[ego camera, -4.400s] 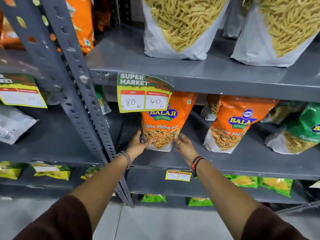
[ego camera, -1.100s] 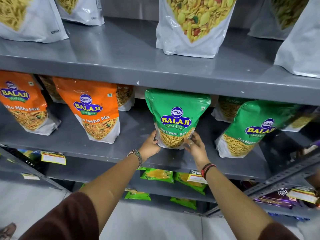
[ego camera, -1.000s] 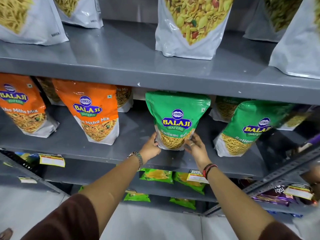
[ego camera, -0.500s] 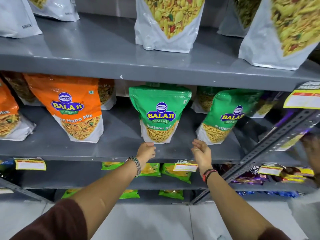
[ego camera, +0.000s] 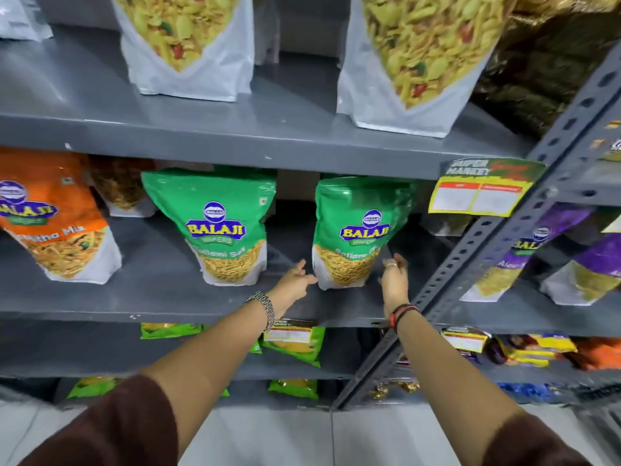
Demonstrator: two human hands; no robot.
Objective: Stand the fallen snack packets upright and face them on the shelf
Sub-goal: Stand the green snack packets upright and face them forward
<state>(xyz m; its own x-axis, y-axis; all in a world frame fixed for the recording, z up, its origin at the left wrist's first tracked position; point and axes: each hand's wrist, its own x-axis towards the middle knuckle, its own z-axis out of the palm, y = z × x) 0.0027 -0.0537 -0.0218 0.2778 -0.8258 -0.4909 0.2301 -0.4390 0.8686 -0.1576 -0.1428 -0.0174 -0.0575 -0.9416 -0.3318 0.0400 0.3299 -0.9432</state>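
Two green Balaji packets stand on the grey middle shelf (ego camera: 168, 297). The left green packet (ego camera: 215, 227) stands upright, facing front, untouched. The right green packet (ego camera: 356, 230) stands near the slanted upright post, its front outward. My left hand (ego camera: 294, 280) has its fingers apart, and the fingertips just meet that packet's lower left corner. My right hand (ego camera: 393, 277) is cupped against its lower right edge. An orange Balaji packet (ego camera: 57, 223) stands at the far left of the same shelf.
A perforated grey post (ego camera: 487, 250) slants close to my right wrist, with a yellow price tag (ego camera: 480, 193) above it. Large white pouches (ego camera: 188, 45) stand on the upper shelf. Purple packets (ego camera: 524, 250) fill the bay to the right. Small green packets (ego camera: 292, 344) lie on the lower shelves.
Both hands left the left green packet and moved right to the second green packet. My view shifted right, and that packet now looks more upright.
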